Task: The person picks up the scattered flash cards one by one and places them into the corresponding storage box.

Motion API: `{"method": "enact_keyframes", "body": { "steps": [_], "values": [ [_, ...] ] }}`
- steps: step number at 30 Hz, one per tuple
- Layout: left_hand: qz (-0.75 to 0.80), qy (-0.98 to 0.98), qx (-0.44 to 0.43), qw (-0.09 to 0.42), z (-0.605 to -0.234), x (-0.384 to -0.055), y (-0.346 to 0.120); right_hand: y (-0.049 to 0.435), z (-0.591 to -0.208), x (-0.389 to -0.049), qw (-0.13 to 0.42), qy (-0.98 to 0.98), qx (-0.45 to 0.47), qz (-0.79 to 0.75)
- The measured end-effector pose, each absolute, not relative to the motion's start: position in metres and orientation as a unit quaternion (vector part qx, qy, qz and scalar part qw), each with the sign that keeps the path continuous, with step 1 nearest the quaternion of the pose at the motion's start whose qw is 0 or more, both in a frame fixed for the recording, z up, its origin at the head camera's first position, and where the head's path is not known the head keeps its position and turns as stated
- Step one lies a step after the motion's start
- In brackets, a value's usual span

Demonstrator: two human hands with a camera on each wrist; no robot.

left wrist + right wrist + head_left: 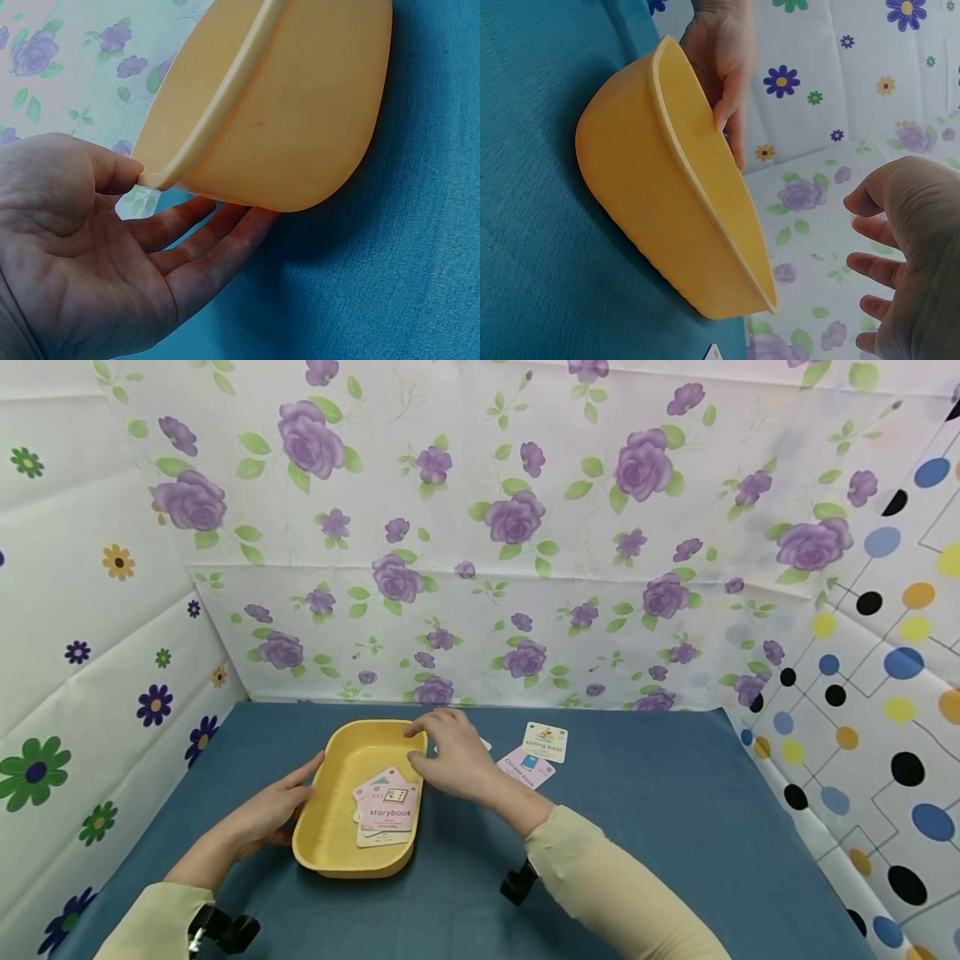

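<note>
Head view: right hand (pixel 457 758) empty, fingers loosely bent, just beside the far right rim of the yellow tub (pixel 327 814). Left hand (pixel 266 810) grips its left side (thumb on the lip). Tub's long axis runs away from the person; storybook card (pixel 388 820) inside, nearer the person than the right hand. Sailing boat card (pixel 545 745) and Chinese book card (pixel 517 770) on the surface (pixel 637 843), right of tub, right hand nearer.

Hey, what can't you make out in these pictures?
Head view: a white paper card, partly hidden by the right grip.
Head view: pale cards, overlapped by the pink square "storybook" card.
Head view: that card's fine print, too small.
Left wrist view: the yellow rounded plastic tub, cut off by the top edge.
</note>
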State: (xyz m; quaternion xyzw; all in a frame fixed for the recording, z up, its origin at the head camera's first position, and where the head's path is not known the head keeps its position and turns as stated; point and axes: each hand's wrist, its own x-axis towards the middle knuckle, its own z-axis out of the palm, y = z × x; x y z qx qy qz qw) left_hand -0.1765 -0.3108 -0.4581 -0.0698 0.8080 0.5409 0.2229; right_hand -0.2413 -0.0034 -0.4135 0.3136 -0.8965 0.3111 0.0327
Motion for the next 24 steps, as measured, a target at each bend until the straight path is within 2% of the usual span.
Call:
{"method": "enact_keyframes", "body": {
  "steps": [24],
  "values": [
    [0.547,0.804,-0.071,0.222,-0.458,-0.176,-0.311,0.033,-0.41,-0.238,0.047,-0.883,0.303,0.354]
  ]
}}
